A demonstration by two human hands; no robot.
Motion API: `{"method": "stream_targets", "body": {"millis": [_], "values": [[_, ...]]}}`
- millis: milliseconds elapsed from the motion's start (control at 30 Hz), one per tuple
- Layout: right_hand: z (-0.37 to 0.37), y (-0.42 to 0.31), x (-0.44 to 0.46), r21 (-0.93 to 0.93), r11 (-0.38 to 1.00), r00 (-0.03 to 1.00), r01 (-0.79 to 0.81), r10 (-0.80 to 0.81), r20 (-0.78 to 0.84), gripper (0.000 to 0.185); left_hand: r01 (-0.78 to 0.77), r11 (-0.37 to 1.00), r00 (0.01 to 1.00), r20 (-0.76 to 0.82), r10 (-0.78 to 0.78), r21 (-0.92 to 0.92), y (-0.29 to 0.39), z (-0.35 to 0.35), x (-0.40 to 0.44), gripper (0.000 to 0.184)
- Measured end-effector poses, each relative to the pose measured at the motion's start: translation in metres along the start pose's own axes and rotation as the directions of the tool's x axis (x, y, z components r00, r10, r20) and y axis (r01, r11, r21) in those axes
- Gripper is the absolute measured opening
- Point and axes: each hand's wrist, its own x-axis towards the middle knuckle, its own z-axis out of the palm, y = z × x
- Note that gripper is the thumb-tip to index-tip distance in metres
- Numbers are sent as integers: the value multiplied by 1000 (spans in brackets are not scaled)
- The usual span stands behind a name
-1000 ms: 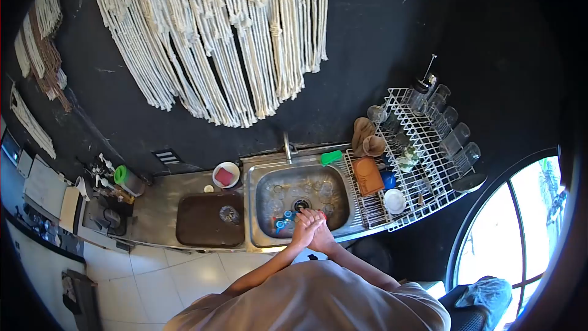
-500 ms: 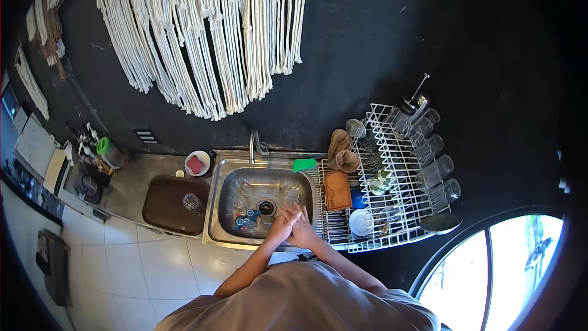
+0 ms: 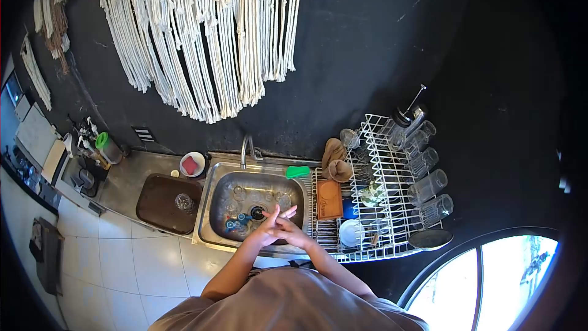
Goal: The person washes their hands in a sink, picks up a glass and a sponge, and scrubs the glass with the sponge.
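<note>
Over the front of the steel sink [image 3: 202, 224], my left hand [image 3: 267, 231] and my right hand [image 3: 290, 234] are pressed together and crossed. Fingers of the left hand stretch out toward the upper right, spread apart. The right hand's fingers lie across the left; some of them are hidden. I see no object held in either hand. Below them in the basin are several clear glasses [image 3: 239, 194] and small blue items [image 3: 231, 225] too small to name. The drain [image 3: 258, 212] is just beyond my fingertips.
A faucet [image 3: 244, 153] rises behind the sink, with a green item [image 3: 298, 172] beside it. Right stands a white wire dish rack [image 3: 383, 175] with glasses [image 3: 428, 187]. A brown tray [image 3: 160, 203] holding a clear glass item [image 3: 184, 201] and a bowl [image 3: 193, 164] with a pink sponge are left.
My hands have shifted from pressed flat together to crossed with fingers more spread. The whole view has moved slightly, so the sink and rack appear further left and lower.
</note>
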Motion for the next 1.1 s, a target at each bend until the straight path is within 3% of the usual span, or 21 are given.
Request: {"method": "stream_targets", "body": {"millis": [33, 67, 133, 267, 433, 600, 667, 733, 800, 933, 1067, 1100], "values": [[3, 2, 3, 113, 993, 1000, 29, -28, -5, 68, -15, 1000, 999, -35, 15, 3, 3, 5, 0, 102], [5, 3, 6, 109, 994, 1000, 31, -30, -9, 68, -17, 1000, 999, -30, 17, 5, 3, 2, 2, 102], [11, -3, 14, -95, 987, 989, 130, -136, -51, 69, 58, 996, 998, 28, -57, -60, -5, -20, 6, 102], [31, -24, 21, -146, 987, 993, 72, -85, -87, 76, 50, 999, 995, -87, -51, -23, -63, -100, 31, 93], [57, -10, 46, -253, 965, 985, 67, -105, -138, 74, 27, 1000, 996, -84, -25, 15, -46, -130, 17, 92], [91, 3, 77, -71, 997, 978, 15, -29, -206, 70, 15, 999, 1000, 0, -15, 45, -16, -143, -15, 91], [101, 14, 94, -284, 956, 947, 73, -156, -282, 72, 3, 998, 999, 37, -5, 61, 0, -148, -25, 90], [125, -16, 104, -284, 954, 929, 91, -184, -321, 74, -5, 997, 998, 65, 0, 79, 13, -157, -40, 90], [141, -21, 121, -419, 895, 860, 155, -331, -388, 74, -14, 995, 995, 95, 4, 98, 26, -170, -50, 89], [158, -19, 152, -568, 818, 797, 88, -400, -452, 68, 8, 990, 979, 199, -36, 140, 41, -199, -54, 89], [166, -26, 166, -517, 851, 767, 92, -392, -509, 67, 35, 983, 943, 320, -93, 182, 58, -211, -50, 90], [168, -47, 159, -230, 971, 857, 66, -173, -486, 79, 14, 975, 956, 281, -77, 220, 68, -196, -56, 86]]}}
